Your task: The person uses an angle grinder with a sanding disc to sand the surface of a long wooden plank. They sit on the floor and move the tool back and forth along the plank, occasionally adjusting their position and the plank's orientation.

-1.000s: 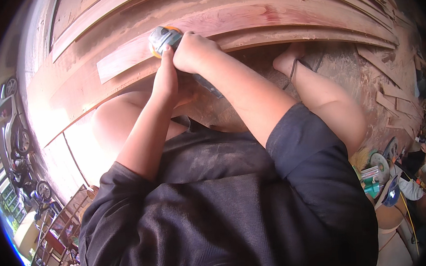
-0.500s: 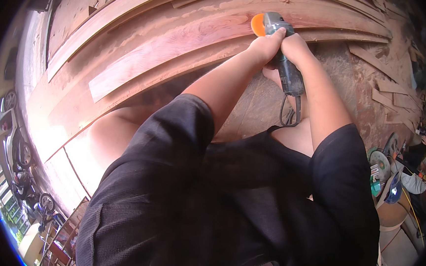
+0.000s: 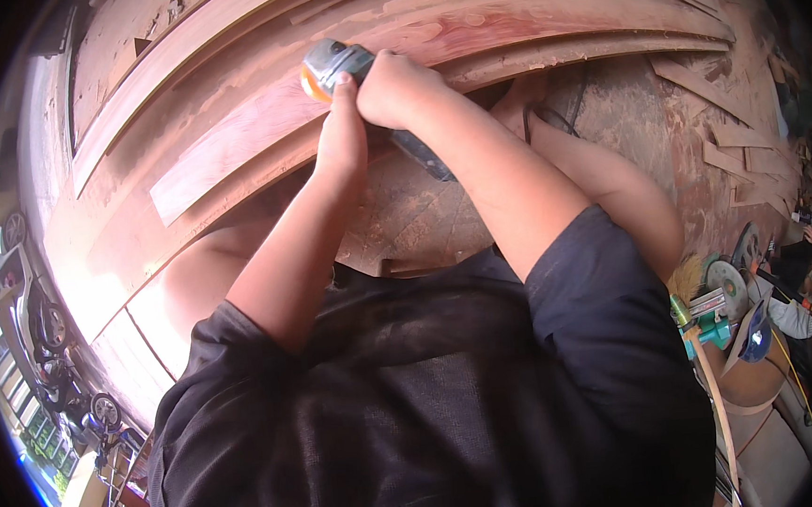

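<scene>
An angle grinder [image 3: 423,155] with a dark body, a grey head and an orange disc [image 3: 311,86] is held in both hands over a long wooden board [image 3: 221,165]. My left hand [image 3: 346,130] grips it just behind the head, thumb along the top. My right hand [image 3: 398,88] is closed around the body beside it, with most of its fingers hidden behind the hand. The disc is at the board's face, left of its middle; whether it touches cannot be told. Reddish grain [image 3: 494,31] shows toward the board's right.
More long planks lie beyond the board. Thin wood offcuts [image 3: 737,136] are scattered on the dusty floor at right. Another person's hand [image 3: 811,237] shows at the far right, near a grey disc [image 3: 731,289] and tools. Motorbikes [image 3: 39,326] stand at far left.
Both hands have carried the grinder leftward along the board, from its right part to left of the middle. The grinder's body now slants down to the right.
</scene>
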`<control>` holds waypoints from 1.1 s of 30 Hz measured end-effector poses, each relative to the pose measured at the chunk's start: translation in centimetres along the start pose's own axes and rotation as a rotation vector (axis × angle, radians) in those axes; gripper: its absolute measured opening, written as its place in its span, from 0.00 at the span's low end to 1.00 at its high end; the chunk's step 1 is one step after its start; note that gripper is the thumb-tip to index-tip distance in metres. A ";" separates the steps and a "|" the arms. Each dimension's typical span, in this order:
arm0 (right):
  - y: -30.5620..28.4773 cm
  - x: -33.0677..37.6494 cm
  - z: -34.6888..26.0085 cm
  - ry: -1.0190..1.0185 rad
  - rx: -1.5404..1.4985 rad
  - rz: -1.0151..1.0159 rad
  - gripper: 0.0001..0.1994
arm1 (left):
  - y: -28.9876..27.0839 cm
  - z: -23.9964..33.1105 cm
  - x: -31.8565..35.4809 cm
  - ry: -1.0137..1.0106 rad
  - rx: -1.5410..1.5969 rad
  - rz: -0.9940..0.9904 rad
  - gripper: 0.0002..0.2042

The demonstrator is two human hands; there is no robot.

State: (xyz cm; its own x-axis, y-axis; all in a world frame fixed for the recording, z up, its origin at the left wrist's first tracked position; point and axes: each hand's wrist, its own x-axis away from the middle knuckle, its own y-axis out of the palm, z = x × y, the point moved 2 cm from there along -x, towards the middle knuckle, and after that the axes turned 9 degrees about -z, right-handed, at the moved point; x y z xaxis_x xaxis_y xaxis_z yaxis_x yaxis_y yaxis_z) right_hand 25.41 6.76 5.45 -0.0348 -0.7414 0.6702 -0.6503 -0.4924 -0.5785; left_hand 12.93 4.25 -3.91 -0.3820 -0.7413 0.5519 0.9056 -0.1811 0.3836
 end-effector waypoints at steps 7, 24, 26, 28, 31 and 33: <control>-3.2 -1.3 5.8 0.067 0.001 0.035 0.32 | 4.7 -1.6 -4.0 -0.028 -0.086 -0.204 0.36; -4.4 -2.7 8.0 0.049 -0.089 0.053 0.28 | 8.7 1.3 -2.9 -0.177 -0.104 -0.129 0.39; -3.3 -0.9 3.9 0.033 -0.022 -0.025 0.29 | 4.6 -0.3 -2.7 -0.056 -0.049 -0.051 0.38; -2.6 -0.6 2.7 0.016 0.058 -0.038 0.29 | 3.9 0.0 -1.2 -0.048 -0.032 0.006 0.37; -3.2 -1.7 3.8 -0.001 0.054 -0.028 0.25 | 5.5 0.2 -1.9 -0.056 -0.032 0.025 0.37; -5.1 -2.4 6.6 0.011 0.032 -0.058 0.30 | 8.3 0.2 -3.1 -0.107 -0.041 -0.030 0.38</control>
State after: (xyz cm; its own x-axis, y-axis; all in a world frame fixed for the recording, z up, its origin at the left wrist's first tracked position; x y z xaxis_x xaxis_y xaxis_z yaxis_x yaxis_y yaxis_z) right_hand 33.83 8.03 3.70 -0.0066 -0.7061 0.7081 -0.6271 -0.5487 -0.5529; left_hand 21.55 5.14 -2.31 -0.4248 -0.6626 0.6169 0.8993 -0.2303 0.3719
